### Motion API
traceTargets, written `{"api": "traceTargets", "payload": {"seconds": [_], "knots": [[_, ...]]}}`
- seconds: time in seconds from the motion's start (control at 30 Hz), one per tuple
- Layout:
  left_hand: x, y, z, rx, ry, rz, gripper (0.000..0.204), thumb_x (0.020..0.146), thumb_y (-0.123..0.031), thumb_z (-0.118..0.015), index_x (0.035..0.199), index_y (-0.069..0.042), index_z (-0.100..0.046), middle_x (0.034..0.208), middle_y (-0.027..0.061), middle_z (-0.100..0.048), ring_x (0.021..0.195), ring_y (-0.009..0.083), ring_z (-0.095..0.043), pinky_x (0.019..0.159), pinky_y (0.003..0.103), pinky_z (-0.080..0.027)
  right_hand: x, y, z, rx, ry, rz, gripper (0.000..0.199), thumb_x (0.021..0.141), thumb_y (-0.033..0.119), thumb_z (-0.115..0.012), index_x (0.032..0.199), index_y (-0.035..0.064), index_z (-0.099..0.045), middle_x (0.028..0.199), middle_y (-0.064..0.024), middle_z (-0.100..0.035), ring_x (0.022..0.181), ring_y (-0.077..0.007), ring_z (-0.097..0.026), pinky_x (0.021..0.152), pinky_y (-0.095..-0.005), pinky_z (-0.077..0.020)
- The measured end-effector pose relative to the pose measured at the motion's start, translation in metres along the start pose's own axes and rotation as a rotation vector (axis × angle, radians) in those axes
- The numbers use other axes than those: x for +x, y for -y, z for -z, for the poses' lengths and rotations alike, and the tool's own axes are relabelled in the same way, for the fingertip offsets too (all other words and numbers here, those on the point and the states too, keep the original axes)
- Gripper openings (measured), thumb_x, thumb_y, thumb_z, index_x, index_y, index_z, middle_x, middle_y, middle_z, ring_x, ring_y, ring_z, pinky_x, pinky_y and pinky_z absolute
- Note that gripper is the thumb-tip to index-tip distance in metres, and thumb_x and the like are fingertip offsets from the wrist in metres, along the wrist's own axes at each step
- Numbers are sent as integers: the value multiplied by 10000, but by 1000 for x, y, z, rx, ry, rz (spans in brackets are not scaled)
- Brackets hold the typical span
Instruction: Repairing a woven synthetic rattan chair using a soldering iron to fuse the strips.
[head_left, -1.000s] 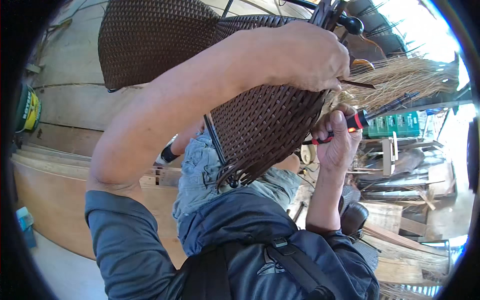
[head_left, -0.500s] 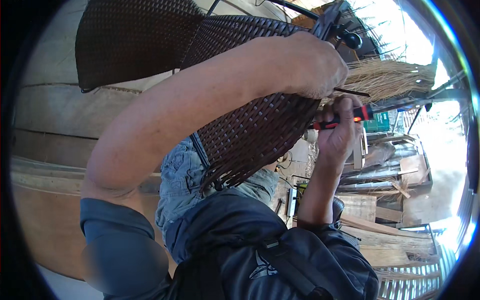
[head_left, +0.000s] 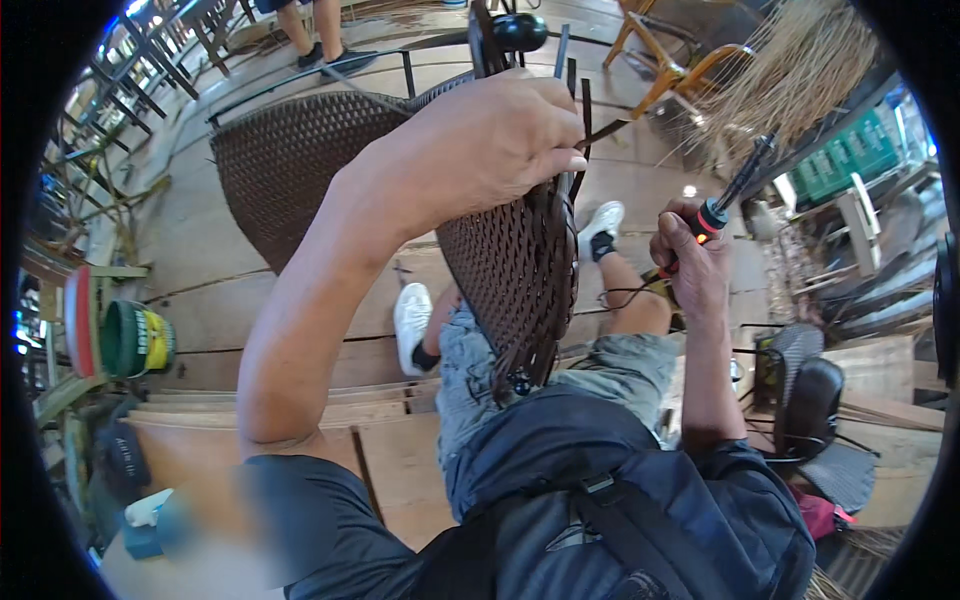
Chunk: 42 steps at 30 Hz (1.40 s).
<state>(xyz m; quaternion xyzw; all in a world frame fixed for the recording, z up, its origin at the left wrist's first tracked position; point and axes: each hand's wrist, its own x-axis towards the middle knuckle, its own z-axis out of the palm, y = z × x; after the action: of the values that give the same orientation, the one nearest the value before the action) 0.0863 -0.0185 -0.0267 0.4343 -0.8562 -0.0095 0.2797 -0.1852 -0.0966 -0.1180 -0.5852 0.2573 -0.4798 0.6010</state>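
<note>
A dark brown woven plastic-rattan piece (head_left: 500,260) stands between my knees, its bent back part spreading to the far left. My left hand (head_left: 510,140) is closed at its upper right edge, where loose strip ends stick out. A short dark strip (head_left: 605,132) juts from beside its fingers; the exact grip is partly hidden. My right hand (head_left: 697,262) is wrapped round the red and black handle of a corded soldering iron (head_left: 711,217) with a small orange light. The iron's dark shaft points up and away to the right, apart from the weave.
Dried straw-like fibres (head_left: 790,70) hang at the far right, near a green crate (head_left: 850,155). A rattan chair frame (head_left: 680,70) stands far ahead. At left are a green bucket (head_left: 125,340) and wooden slats. Another person's legs (head_left: 310,25) show at the top.
My right hand has drawn the soldering iron away from the woven edge, to the right, tip turned upward. My left hand stays at the edge. The whole view has shifted and turned.
</note>
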Motion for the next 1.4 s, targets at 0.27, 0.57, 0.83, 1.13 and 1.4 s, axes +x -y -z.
{"api": "traceTargets", "payload": {"seconds": [0.27, 0.57, 0.83, 1.13, 1.4], "knots": [[1, -12, 13, 43, 26, 55, 150, 862, -94, -636, 828, 52, -637, 1021, 127, -629, 983, 278, -603, 833, 355, -480, -6, 3, 1, -157, 71, -167, 150, 836, 72, -715, 937, 1, -629, 707, -4, -571, 525, -61, -486, 441, -193, -360], [7, -13, 15, 38, 46, 119, 108, 842, -63, -638, 825, 43, -653, 1008, 118, -638, 985, 279, -610, 831, 364, -492, -18, 11, -86, -444, 34, -53, 436, 680, 149, -841, 972, 34, -539, 766, -12, -563, 674, -90, -514, 612, -254, -453], [10, -9, 16, 17, 61, 75, 125, 839, -73, -634, 800, 46, -633, 991, 127, -621, 919, 284, -613, 790, 361, -495, -8, 25, -121, -183, -7, -179, 449, 726, 120, -788, 1014, 9, -462, 775, -55, -575, 739, -111, -578, 650, -270, -489], [23, -11, 21, 87, 193, 214, 130, 838, -79, -627, 807, 47, -624, 954, 135, -595, 875, 291, -604, 751, 367, -489, -7, 11, -126, -38, -56, -90, 451, 753, 94, -733, 1072, -4, -430, 869, -62, -555, 755, -97, -540, 674, -260, -483], [33, -14, 25, 70, 245, 252, 82, 806, -25, -632, 777, 49, -611, 950, 135, -601, 862, 295, -610, 743, 360, -490, -1, 9, -117, -162, 5, -107, 390, 771, 44, -709, 1053, 18, -441, 842, -20, -526, 665, -61, -523, 577, -217, -449]]}}
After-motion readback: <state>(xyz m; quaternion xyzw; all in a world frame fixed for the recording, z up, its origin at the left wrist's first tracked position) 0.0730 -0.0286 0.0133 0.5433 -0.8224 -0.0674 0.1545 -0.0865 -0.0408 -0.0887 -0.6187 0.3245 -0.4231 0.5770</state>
